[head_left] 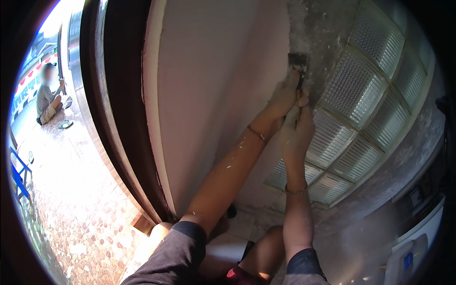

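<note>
Both arms reach up and forward to the wall. My left hand [283,99] is closed round a scraper [298,60], near where its wide dark blade meets the handle. Just below it, my right hand [298,130] is closed on the lower part of the same handle. The blade lies against the wall, at the border between pale paint [213,76] and a rough grey bare patch [327,28]. Pale flecks cling to the blade, and several more dot my left forearm. Most of the handle is hidden by my fingers.
Glass blocks [354,88] fill the wall right of my hands. A dark door frame [126,95] stands at left. Outside, a person [47,97] sits on stone paving [95,209] near a green sandal [66,124]. A wooden block [142,223] lies by the frame's foot.
</note>
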The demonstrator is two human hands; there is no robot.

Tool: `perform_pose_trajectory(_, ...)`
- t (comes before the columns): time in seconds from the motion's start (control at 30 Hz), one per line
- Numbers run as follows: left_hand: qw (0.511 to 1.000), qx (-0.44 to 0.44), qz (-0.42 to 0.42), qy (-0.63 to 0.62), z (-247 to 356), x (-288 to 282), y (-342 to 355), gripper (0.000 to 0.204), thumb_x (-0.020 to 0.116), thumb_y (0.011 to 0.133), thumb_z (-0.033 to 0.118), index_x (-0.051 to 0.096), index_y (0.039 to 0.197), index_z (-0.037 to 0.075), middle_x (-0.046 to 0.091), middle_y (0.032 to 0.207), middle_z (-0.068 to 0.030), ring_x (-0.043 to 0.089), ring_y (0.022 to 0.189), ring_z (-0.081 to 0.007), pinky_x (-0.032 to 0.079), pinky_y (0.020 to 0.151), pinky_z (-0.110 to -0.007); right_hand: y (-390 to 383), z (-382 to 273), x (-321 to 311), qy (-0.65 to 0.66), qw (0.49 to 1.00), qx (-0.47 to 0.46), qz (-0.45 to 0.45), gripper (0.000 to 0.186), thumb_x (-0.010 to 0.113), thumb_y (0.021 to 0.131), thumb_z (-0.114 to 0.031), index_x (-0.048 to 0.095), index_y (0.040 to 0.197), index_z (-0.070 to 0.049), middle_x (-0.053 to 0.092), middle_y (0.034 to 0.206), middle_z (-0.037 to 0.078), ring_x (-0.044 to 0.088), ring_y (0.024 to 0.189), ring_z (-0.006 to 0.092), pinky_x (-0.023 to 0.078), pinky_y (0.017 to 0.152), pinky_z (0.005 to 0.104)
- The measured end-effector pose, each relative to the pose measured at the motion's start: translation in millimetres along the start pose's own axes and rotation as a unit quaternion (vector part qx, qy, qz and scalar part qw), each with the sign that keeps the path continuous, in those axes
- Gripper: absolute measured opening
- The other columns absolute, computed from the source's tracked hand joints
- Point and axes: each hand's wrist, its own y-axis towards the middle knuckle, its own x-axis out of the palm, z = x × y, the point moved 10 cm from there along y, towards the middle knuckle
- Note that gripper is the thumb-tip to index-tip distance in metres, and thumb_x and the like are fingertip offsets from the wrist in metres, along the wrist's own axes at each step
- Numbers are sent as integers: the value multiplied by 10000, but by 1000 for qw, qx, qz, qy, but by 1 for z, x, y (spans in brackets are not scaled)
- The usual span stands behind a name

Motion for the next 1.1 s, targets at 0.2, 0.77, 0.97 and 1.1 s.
perform_pose_trajectory(0.2, 1000, 0, -13, -21, 3, 0, 10, 522, 360, 1094, 515, 569, 859, 98, 494, 623, 16, 457, 543, -121, 451, 548, -299, 11, 9, 7, -20, 998, 45, -42, 300, 474, 1037, -162, 612, 1222, 29, 671, 1018, 231, 705, 902, 367, 552, 782, 449)
perform_pose_trajectory(0.77, 952, -264, -132, 83, -100, -31, -54, 501, 410, 1084, 472, 636, 1180, 36, 728, 1028, -133, 734, 811, -257, 622, 769, -366, -83, 93, -68, -4, 989, 119, -88, 296, 551, 1005, -105, 588, 1292, -43, 693, 1001, 190, 686, 905, 357, 515, 832, 468)
perform_pose_trajectory(0.97, 749, -267, -322, 514, -119, -19, -68, 273, 636, 994, 242, 675, 1108, -2, 741, 965, -102, 740, 791, -205, 626, 713, -306, -127, 102, -179, -277, 960, -1, 43, 314, 577, 981, -82, 535, 1285, -17, 600, 1146, 211, 629, 1036, 426, 485, 830, 508)
perform_pose_trajectory(1.1, 796, 195, -102, 564, 8, 31, -13, 347, 616, 981, 185, 612, 1250, -34, 678, 1130, -191, 687, 994, -292, 571, 842, -375, -137, 136, -239, -307, 942, 64, 119, 255, 560, 989, -70, 522, 1231, 0, 554, 1181, 224, 595, 1061, 453, 470, 808, 517)
